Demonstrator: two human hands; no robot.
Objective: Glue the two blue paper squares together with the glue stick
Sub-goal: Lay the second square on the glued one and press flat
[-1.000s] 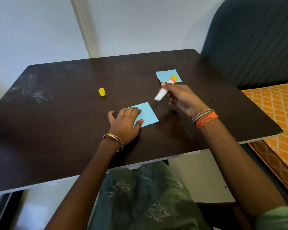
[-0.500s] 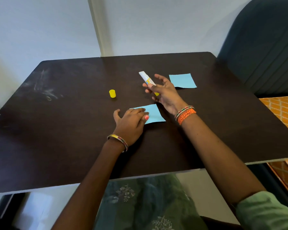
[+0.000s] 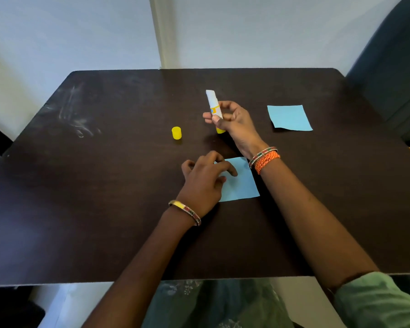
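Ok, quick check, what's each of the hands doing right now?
Left hand: loosely curled, fingertips on the near blue paper square, gripping nothing.
Right hand: holding the uncapped glue stick.

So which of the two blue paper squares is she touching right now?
The near blue square, closest to the person: the left hand rests its fingers on it. The far blue square lies untouched, beyond the right hand holding the glue stick.
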